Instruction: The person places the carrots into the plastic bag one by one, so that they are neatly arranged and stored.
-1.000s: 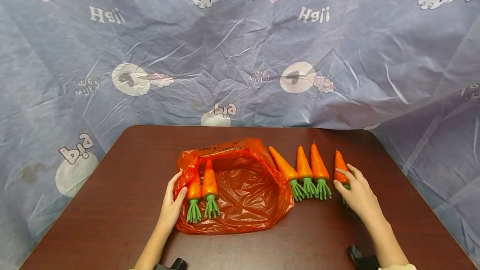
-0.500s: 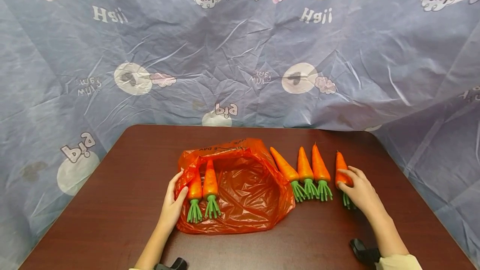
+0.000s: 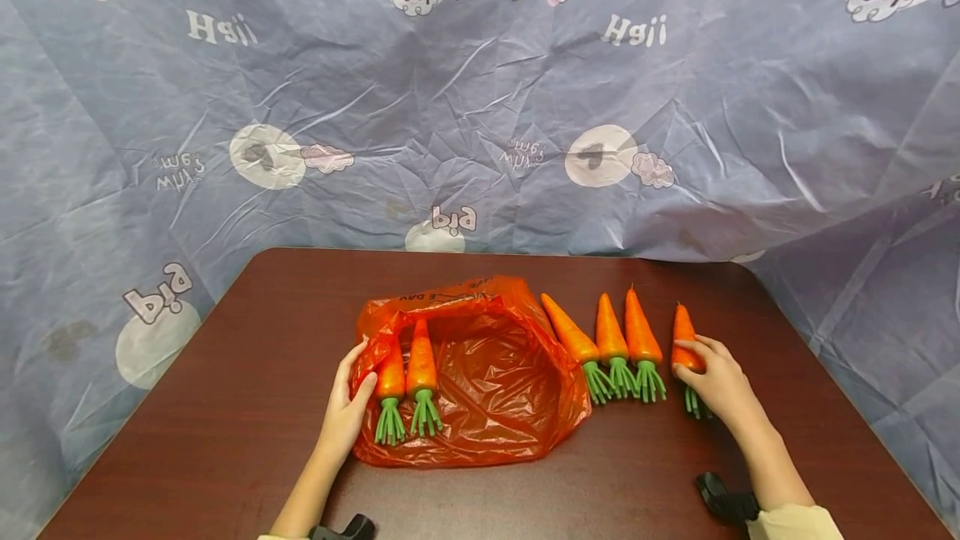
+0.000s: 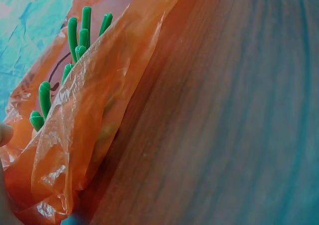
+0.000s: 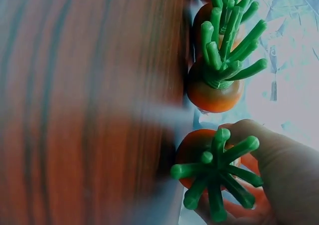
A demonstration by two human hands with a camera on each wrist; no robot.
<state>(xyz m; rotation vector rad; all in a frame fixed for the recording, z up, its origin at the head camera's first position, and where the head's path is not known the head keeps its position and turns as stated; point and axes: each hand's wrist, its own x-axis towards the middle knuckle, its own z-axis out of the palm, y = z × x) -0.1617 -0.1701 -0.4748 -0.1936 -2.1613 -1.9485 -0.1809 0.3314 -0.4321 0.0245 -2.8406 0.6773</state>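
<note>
My left hand [image 3: 347,407] holds the left edge of an orange-red plastic bag [image 3: 498,390], thumb on the near side and fingers at its rim. Two carrots [image 3: 422,365] with green stubby tops lie in the bag's mouth beside that hand. In the left wrist view, green stems [image 4: 84,28] poke up behind the bag's film. Over on the right, my right hand [image 3: 722,386] grips the rightmost carrot [image 3: 683,330] by its thick end, with thumb and fingers on opposite sides. The right wrist view looks straight onto its green top [image 5: 217,172].
Three more carrots [image 3: 611,340] lie between the bag and my right hand, tips pointing away; the leftmost touches the bag's right side. Everything lies on a dark brown table [image 3: 292,315]. A blue patterned cloth [image 3: 450,107] hangs behind the far edge.
My right hand has closed its thumb and fingers round the rightmost carrot, shifting slightly right. The left hand, the bag and the other carrots stay in place.
</note>
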